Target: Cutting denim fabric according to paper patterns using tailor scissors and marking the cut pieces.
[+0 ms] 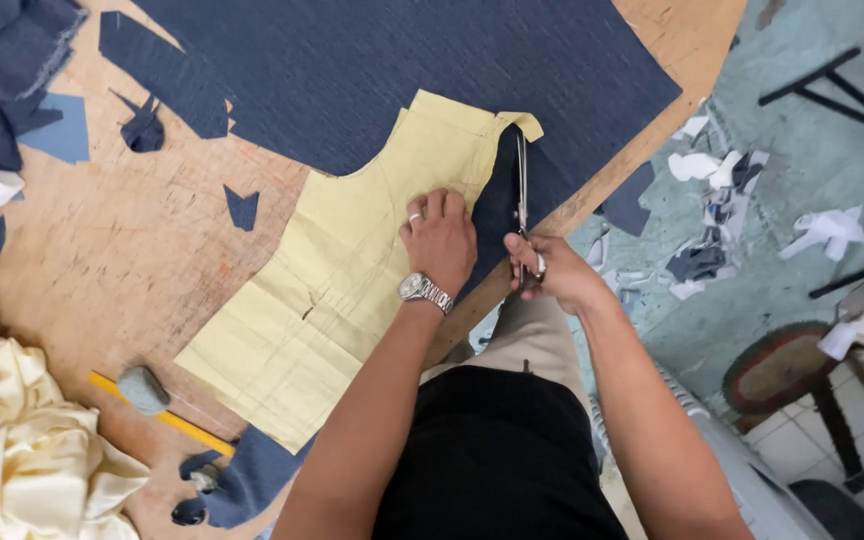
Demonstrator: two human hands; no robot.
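— Looking down from the head view, what lies on the board?

— One yellow paper pattern [337, 290], shaped like a bodice piece with a scooped armhole, runs from the lower left of centre up to the top middle. It lies on one big sheet of dark blue cloth [402, 70] that fills the top of the frame over the wooden table [122, 250]. No labels or packages show that I can make out.

— And your hands?

— My left hand [440, 240], with a ring and a metal watch [423, 291], lies palm down at centre, fingers close together, pressing the pattern flat near its right edge. My right hand [552, 272], just right of it at the table's edge, is closed through the handles of one pair of scissors [522, 195]; the blades point up the frame along the pattern's armhole edge, in the blue cloth. Both forearms come up from the bottom edge.

— Anything else, counted?

— Three small blue offcuts [242, 207] lie on bare wood at upper left. One grey chalk block [142, 388] sits on one yellow ruler [167, 415] at lower left, beside a heap of cream fabric [42, 470]. Scraps [717, 190] of white and blue litter the green floor at right; too many to count.
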